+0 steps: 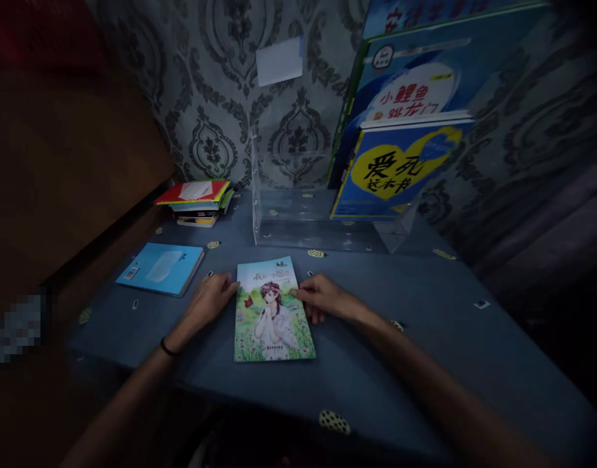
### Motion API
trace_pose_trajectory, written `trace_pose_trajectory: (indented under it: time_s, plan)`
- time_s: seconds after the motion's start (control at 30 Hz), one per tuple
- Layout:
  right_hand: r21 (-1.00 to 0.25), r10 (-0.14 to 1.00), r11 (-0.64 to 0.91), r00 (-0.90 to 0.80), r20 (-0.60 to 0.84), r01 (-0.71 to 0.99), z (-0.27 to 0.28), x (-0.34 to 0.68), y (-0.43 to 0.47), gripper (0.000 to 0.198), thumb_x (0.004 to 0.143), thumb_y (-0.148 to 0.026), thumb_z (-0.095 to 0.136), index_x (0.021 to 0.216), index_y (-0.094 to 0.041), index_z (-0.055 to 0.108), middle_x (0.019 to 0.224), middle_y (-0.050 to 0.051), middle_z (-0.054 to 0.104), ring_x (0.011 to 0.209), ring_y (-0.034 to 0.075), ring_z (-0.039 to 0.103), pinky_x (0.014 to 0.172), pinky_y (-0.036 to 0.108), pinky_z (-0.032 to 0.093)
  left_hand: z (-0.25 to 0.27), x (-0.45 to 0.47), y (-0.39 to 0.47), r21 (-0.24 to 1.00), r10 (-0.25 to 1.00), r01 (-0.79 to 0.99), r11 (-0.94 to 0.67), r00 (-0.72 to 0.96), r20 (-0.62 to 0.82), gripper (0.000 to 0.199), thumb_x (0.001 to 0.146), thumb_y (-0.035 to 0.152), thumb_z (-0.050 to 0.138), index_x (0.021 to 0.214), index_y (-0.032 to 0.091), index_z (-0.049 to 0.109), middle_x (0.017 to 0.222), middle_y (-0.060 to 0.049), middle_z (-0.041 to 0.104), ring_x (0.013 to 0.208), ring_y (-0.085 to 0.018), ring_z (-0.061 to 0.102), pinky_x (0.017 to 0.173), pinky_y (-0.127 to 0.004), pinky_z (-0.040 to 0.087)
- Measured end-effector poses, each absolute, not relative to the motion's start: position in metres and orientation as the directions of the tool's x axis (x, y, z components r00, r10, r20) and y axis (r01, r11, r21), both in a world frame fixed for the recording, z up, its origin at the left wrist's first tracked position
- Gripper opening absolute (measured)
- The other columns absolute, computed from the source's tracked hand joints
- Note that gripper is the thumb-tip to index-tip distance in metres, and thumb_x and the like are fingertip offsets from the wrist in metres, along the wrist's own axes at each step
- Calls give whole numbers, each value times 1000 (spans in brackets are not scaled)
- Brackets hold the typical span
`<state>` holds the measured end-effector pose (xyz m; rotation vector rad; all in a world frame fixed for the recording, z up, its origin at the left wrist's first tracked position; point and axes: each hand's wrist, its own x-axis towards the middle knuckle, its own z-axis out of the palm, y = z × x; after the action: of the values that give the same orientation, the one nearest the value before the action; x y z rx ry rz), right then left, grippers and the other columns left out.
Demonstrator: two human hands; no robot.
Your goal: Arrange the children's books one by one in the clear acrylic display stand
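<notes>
A paperback book (273,318), its cover showing a drawn figure in a green flower meadow, lies on the dark blue tablecloth in front of me. At its left edge is my left hand (214,296), fingers curled and thumb on the book's edge; a black band circles that wrist. My right hand (322,296) pinches the right edge, thumb on top of the cover and the other fingers bent beside it. To the left of my left hand lies a light blue book (162,268), back cover up, with a pale label on it.
A clear acrylic book stand (308,234) stands at the back of the table. A blue-and-yellow book (395,175) and larger blue books (415,71) lean upright on its right side. A stack of books (197,198) sits at the back left, near the patterned wall (210,143).
</notes>
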<state>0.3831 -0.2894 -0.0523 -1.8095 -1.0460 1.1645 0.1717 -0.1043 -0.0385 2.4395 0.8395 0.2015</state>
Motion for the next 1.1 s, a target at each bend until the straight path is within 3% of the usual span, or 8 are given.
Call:
trace_pose_trajectory:
  time_s: [0.13, 0.23, 0.33, 0.4, 0.6, 0.83, 0.93, 1.1]
  plan:
    - [-644, 909, -342, 415, -41, 685, -44, 370, -286, 41, 93, -40, 55, 57, -21, 57, 54, 3, 64, 51, 16, 62, 51, 27, 46, -51, 171, -109, 382, 506, 402, -832, 832, 227, 13, 92, 31, 53, 92, 20, 61, 97, -8, 70, 93, -24, 65, 82, -36, 50]
    - [-546, 947, -126, 265, 184, 829, -40, 341, -268, 29, 100, -34, 47, 93, -19, 72, 92, 9, 77, 88, 24, 72, 80, 37, 55, -69, 169, -109, 406, 439, 294, -865, 836, 329, 22, 94, 30, 51, 110, 19, 61, 122, -12, 68, 113, -27, 63, 96, -43, 51]
    - [-565, 966, 159, -10, 258, 809, -45, 313, -243, 43, 101, -43, 47, 135, -19, 58, 141, 11, 61, 135, 26, 52, 113, 46, 41, -85, 162, -101, 443, 447, 273, -854, 820, 357, 31, 94, 30, 49, 121, 20, 60, 130, -12, 67, 121, -28, 62, 104, -47, 48]
    - [-595, 971, 199, -75, 227, 779, -51, 304, -230, 58, 100, -53, 45, 148, -18, 45, 152, 12, 50, 145, 25, 40, 121, 46, 30, -92, 157, -93, 461, 467, 286, -840, 815, 344, 35, 93, 32, 51, 125, 20, 60, 132, -13, 66, 124, -28, 61, 107, -49, 47]
    - [-590, 983, 124, -16, 184, 798, -72, 332, -226, 59, 100, -52, 45, 147, -16, 47, 155, 14, 45, 150, 27, 32, 124, 50, 25, -97, 151, -85, 433, 453, 289, -854, 823, 344, 32, 96, 40, 51, 118, 20, 63, 137, -13, 64, 130, -28, 58, 114, -53, 40]
    - [-639, 970, -4, 160, 186, 770, -83, 399, -264, 50, 104, -47, 34, 144, -24, 51, 151, 8, 51, 146, 26, 39, 124, 54, 24, -86, 156, -85, 382, 425, 309, -871, 864, 270, 37, 97, 41, 49, 128, 21, 59, 142, -12, 61, 137, -29, 51, 115, -55, 37]
    - [-682, 966, 0, 177, 190, 732, -84, 409, -273, 50, 105, -49, 29, 146, -28, 49, 151, 4, 52, 144, 24, 43, 122, 54, 28, -80, 173, -87, 324, 337, 246, -914, 903, 267, 43, 99, 36, 44, 137, 18, 55, 150, -14, 53, 147, -30, 37, 116, -55, 34]
    - [-670, 949, 12, 202, 241, 742, -92, 409, -271, 56, 105, -52, 26, 147, -21, 47, 150, 7, 53, 140, 23, 46, 121, 50, 31, -71, 212, -115, 247, 76, 46, -968, 991, 114, 45, 104, 31, 34, 146, 21, 49, 158, -10, 42, 154, -29, 21, 121, -57, 24]
